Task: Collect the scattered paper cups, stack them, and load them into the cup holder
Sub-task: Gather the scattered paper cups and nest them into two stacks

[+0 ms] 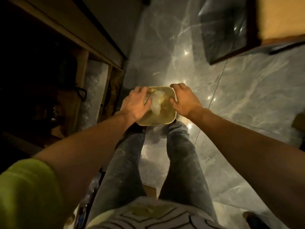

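Left hand (135,103) clamped on crumpled clear plastic (156,103) inside tan bin (166,120) on floor; right hand (184,100) fingers spread at far-right rim. No cups discernible. Risk: bin tipping, dim light.

A single wide-angle view from a camera worn on the person's head, looking steeply down along the body to the floor (247,90). Both forearms reach away from the lens toward the frame's middle, where the left hand (136,103) and right hand (185,100) sit fairly near. Legs (181,162) run down the centre. Straight edges bow toward the frame's borders. No second view overlaps it.
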### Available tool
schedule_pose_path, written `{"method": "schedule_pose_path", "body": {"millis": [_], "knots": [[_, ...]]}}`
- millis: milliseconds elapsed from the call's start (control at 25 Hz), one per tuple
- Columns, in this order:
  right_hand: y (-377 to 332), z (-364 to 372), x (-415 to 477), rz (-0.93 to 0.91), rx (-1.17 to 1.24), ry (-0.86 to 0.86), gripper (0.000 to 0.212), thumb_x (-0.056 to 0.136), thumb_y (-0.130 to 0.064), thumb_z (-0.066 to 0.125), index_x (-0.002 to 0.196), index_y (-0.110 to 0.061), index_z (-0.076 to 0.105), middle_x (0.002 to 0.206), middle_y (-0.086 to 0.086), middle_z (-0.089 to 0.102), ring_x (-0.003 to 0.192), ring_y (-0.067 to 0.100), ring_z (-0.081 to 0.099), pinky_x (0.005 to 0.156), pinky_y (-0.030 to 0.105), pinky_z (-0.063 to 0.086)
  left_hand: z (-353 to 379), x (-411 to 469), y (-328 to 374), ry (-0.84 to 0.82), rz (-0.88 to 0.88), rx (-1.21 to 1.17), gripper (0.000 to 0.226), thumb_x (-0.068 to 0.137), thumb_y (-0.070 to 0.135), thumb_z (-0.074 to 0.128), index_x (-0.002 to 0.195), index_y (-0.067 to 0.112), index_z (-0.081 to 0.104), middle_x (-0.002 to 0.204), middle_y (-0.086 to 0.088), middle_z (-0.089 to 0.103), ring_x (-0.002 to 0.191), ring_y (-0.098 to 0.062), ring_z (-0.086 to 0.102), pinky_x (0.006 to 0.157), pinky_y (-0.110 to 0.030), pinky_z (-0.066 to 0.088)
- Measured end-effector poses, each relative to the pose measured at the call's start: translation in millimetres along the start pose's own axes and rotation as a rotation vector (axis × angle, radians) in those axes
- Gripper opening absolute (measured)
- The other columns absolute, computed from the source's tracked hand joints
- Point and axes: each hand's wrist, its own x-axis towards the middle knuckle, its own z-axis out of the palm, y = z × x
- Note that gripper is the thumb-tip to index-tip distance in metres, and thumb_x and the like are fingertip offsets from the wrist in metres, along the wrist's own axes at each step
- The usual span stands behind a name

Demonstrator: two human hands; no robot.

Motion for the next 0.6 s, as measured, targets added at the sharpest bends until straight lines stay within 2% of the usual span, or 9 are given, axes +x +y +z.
{"method": "schedule_pose_path", "body": {"millis": [120,360,600], "knots": [[-28,-70,-40,0.012,-0.020,0.119,0.050,0.097,-0.032,0.050,0.142,-0.014,0.042,0.140,0.016,0.047,0.123,0.036,0.048,0.101,0.044,0.043,-72,-26,34,0.089,0.148,0.073,0.037,0.098,0.039,0.048,0.127,0.016,0.053,0.125,-0.012,0.055,0.115,-0.035,0.055,0.093,-0.047,0.047],[-70,-212,-133,0.111,-0.089,0.417,0.051,0.096,-0.039,0.045,0.142,-0.018,0.041,0.137,0.015,0.049,0.121,0.037,0.048,0.099,0.047,0.041,-208,-72,134,0.258,0.452,0.258,0.041,0.098,0.044,0.043,0.131,0.021,0.052,0.127,-0.008,0.057,0.117,-0.032,0.054,0.093,-0.043,0.043],[-42,-330,-236,0.165,-0.295,0.697,0.051,0.095,-0.043,0.045,0.140,-0.020,0.043,0.137,0.013,0.051,0.122,0.035,0.049,0.099,0.044,0.037,-286,-117,281,0.408,0.807,0.455,0.047,0.099,0.049,0.037,0.134,0.023,0.052,0.131,-0.004,0.056,0.124,-0.026,0.053,0.100,-0.041,0.040]]}}
